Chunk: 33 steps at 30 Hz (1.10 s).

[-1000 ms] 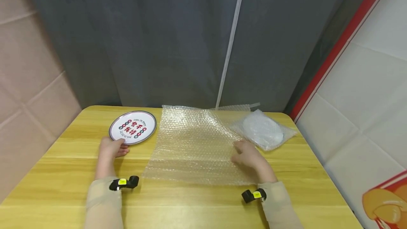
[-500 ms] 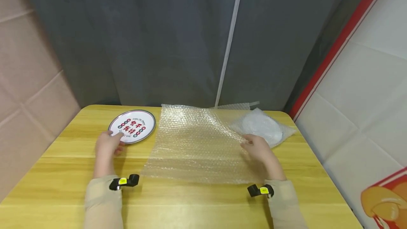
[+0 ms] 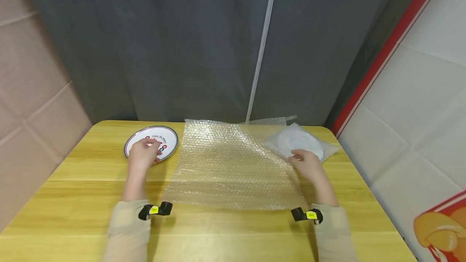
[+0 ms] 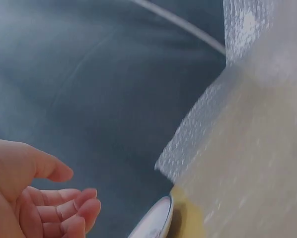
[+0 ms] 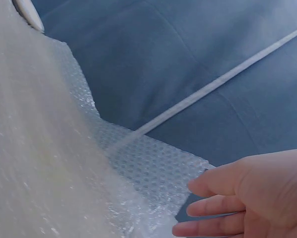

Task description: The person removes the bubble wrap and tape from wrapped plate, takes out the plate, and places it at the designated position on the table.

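A round white plate (image 3: 168, 137) with a dark rim and red lettering lies at the back left of the table. My left hand (image 3: 142, 153) is over its near part, hiding some of the print. In the left wrist view its loosely bent fingers (image 4: 64, 210) hold nothing. A wide sheet of bubble wrap (image 3: 225, 165) is spread flat in the middle. My right hand (image 3: 308, 165) is at the sheet's right edge, in front of a bubble-wrapped round bundle (image 3: 296, 140). In the right wrist view its thumb and fingers are apart, with nothing between them.
The wooden table (image 3: 218, 237) ends at a dark grey curtain (image 3: 182, 51) behind. A pale wall (image 3: 36, 92) stands at the left, a white panel (image 3: 418, 112) with red trim at the right.
My left hand has left the plate's lower left edge and moved right, over the plate. My right hand has shifted right from the bubble wrap toward the wrapped bundle.
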Available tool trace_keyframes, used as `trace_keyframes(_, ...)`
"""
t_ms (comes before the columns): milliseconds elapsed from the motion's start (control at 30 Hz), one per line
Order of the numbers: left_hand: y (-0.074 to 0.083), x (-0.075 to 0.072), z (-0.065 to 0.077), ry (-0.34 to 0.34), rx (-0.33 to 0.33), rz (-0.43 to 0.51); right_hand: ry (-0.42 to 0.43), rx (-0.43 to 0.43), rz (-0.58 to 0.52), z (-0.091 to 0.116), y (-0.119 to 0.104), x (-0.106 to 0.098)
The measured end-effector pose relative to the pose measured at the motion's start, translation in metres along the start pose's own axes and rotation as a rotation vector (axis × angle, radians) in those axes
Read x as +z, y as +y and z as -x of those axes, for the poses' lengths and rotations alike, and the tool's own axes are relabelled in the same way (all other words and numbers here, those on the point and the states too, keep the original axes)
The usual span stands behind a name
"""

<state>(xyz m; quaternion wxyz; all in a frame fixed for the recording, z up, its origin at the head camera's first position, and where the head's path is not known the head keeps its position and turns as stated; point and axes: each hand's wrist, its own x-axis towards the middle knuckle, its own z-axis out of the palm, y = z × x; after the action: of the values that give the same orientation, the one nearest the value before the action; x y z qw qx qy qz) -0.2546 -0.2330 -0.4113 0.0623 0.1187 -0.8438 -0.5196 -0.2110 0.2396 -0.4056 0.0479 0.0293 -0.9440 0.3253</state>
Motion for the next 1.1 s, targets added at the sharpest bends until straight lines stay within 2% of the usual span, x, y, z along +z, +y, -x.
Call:
trace_keyframes(200,0.017,0.026,0.006,-0.066,0.087,0.072,0.123,0.079,-0.032,0.003,0.014,-0.013)
trace_keyframes(433,0.040,0.062,0.018,-0.214,0.114,0.132,0.183,0.256,-0.078,0.008,0.029,-0.023)
trace_keyframes(633,0.063,0.089,0.027,-0.304,0.122,0.206,0.252,0.331,-0.072,0.012,0.042,-0.027)
trace_keyframes(833,0.080,0.117,0.037,-0.370,0.095,0.236,0.245,0.345,-0.084,0.018,0.054,-0.033)
trace_keyframes(1100,0.091,0.157,0.046,-0.479,0.033,0.322,0.137,0.418,-0.213,0.019,0.068,-0.048)
